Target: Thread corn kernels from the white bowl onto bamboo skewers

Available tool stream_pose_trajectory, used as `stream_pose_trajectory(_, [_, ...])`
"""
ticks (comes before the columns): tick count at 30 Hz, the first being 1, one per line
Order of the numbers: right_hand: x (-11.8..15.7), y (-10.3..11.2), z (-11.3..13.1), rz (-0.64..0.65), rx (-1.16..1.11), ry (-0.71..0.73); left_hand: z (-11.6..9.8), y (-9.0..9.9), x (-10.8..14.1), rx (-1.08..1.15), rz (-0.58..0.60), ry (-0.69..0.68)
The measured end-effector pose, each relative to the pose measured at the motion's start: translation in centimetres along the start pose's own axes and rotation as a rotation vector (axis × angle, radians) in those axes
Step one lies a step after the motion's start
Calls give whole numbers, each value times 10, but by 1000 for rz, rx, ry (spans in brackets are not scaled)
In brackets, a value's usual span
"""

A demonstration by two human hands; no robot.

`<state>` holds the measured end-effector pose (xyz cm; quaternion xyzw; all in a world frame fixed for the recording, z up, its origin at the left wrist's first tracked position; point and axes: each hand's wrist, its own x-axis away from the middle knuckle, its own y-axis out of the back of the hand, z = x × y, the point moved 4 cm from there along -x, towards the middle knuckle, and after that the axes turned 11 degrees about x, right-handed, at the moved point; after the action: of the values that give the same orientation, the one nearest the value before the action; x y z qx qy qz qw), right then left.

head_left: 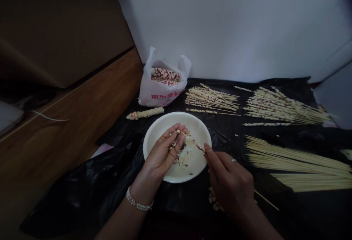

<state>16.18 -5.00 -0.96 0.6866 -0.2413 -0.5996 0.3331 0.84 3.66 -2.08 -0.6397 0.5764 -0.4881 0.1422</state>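
Over the white bowl [204,170], my left hand [162,152] is cupped palm up, with pale corn kernels in it. Its thumb and fingers close around a kernel at the tip of a thin wooden skewer [266,200]. My right hand [231,177] grips that skewer partway along, beside the bowl's right rim. Red and cream kernels are threaded on the stretch between the two hands, and the bare end sticks out behind my right hand. Loose corn kernels [183,159] lie in the bowl, partly hidden by my left hand.
Behind the bowl stand a plastic bag [162,95] of speckled corn cobs and a mostly stripped cob [147,113]. Kernel-threaded skewers lie in two piles, one nearer [211,98] and one farther right [275,108]. Bare skewers [297,163] lie right, on black plastic sheeting [82,185].
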Motion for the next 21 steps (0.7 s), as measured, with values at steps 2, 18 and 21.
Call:
stream_pose_trajectory(2, [0, 0, 0, 6, 2, 3, 0, 1, 0, 2, -5, -7])
stream_pose_trajectory(18, [1, 0, 0, 35, 35, 31, -1, 7, -5, 18, -20, -62])
stream_pose_trajectory(21, [1, 1, 1, 21, 35, 39, -1, 6, -4, 27, -33, -43])
